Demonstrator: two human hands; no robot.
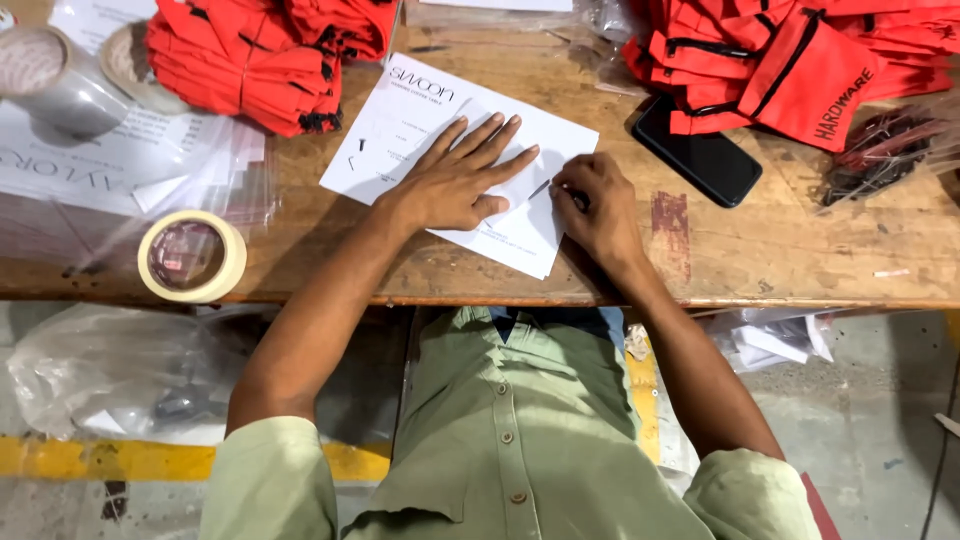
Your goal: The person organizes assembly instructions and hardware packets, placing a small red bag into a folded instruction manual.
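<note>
Your left hand (455,180) flat on sheet (400,120), fingers pressed together, pinning it mid-bench near front edge. Your right hand (598,205) curled, fingertips pinching small dark tool (545,186) at sheet's right part. Looks like marking or cutting under way; cannot tell how much done. Red pouches (790,60) piled at back right corner, more at back left. Phone (697,152) just beside right hand. Tape roll (191,256) at front edge, left.

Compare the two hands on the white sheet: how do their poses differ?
The left hand lies flat, fingers spread, pressing the white sheet; the right hand is curled into a loose fist. The left hand holds nothing, while the right hand pinches a thin pen-like tool at the sheet's edge. The left hand sits on the sheet's middle, the right hand at its right side. Both rest on the wooden table.
</note>
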